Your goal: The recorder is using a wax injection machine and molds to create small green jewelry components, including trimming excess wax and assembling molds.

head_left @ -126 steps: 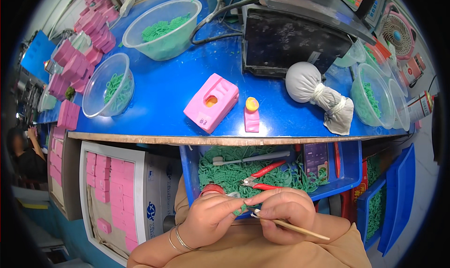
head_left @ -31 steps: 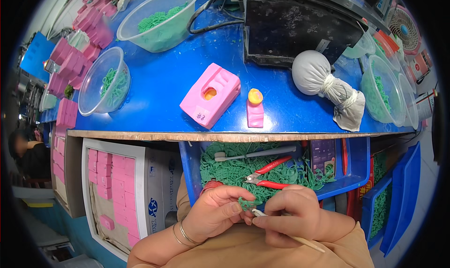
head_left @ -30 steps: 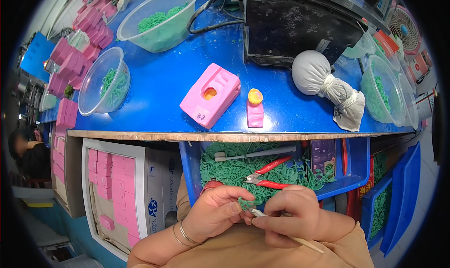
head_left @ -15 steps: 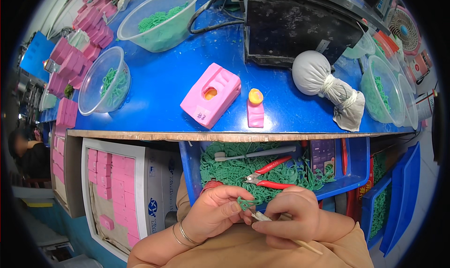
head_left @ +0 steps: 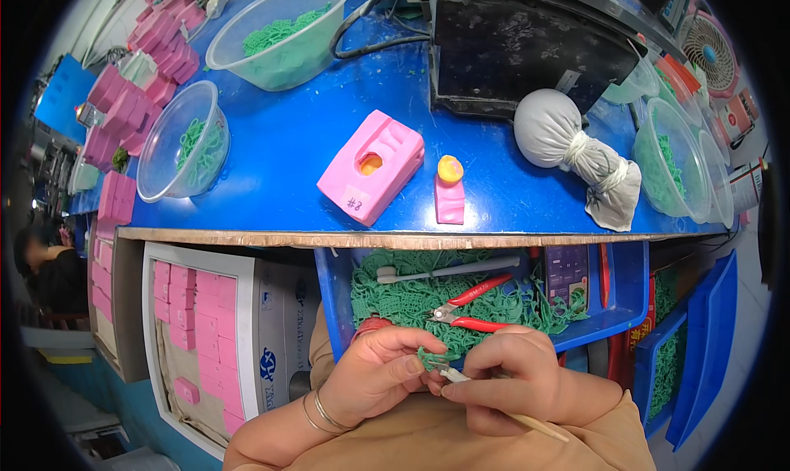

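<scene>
My left hand (head_left: 385,370) pinches a small green openwork piece (head_left: 429,358) between thumb and fingertips, above my lap. My right hand (head_left: 517,380) grips a thin tool (head_left: 543,428) with a pale wooden handle and a white wrapped part near its metal tip. That tip reaches the green piece, though fingers partly hide the contact. Just beyond both hands, red-handled cutters (head_left: 480,324) and a grey toothbrush (head_left: 451,269) lie on a heap of green pieces (head_left: 395,299) in a blue drawer-like tray (head_left: 332,294).
On the blue table (head_left: 271,187) sit a pink mould block (head_left: 350,179), a small pink piece with a yellow knob (head_left: 449,206) and a tied cloth ball (head_left: 547,129). Clear bowls (head_left: 152,174) of green pieces flank them. A box (head_left: 247,306) of pink blocks stands left.
The tool's tip has shifted slightly left and up, onto the green piece. The green piece has turned a little in my left fingers.
</scene>
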### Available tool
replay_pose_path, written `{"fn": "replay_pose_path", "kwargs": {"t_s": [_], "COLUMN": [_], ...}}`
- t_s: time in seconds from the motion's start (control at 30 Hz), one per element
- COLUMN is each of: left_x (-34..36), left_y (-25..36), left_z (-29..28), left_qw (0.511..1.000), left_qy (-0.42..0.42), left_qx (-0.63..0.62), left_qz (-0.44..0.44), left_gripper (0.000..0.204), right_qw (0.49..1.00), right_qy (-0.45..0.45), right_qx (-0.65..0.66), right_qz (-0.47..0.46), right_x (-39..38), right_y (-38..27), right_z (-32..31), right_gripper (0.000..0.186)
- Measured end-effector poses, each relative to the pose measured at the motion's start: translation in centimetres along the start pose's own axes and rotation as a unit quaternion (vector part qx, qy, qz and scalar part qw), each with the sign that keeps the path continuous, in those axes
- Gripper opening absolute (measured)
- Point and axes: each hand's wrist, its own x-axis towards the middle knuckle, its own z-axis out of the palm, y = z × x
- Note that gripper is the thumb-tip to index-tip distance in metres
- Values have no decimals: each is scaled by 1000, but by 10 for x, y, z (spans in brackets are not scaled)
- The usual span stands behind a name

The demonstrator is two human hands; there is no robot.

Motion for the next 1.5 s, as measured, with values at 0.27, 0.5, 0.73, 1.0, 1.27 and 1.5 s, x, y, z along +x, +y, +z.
{"fn": "replay_pose_path", "kwargs": {"t_s": [0.27,0.5,0.73,1.0,1.27,1.5], "left_x": [1,0,-1,-1,0,1], "left_y": [0,0,0,0,0,1], "left_z": [1,0,-1,2,-2,-3], "left_qw": [1000,1000,1000,1000,1000,1000], "left_qy": [-7,-7,-5,5,-12,-22], "left_qx": [-14,-10,-6,-8,0,12], "left_qz": [-1,-6,-6,-8,-5,-1], "left_gripper": [28,29,30,31,32,30], "right_qw": [997,994,994,994,991,993], "right_qy": [-30,-24,-18,-28,-43,-28], "right_qx": [52,86,85,83,114,105], "right_qz": [38,64,68,62,62,47], "right_x": [-3,-3,-4,-4,-3,0], "right_y": [0,-1,-1,-1,0,-2], "right_z": [-1,-1,-1,0,-6,-7], "right_gripper": [33,30,29,28,26,26]}}
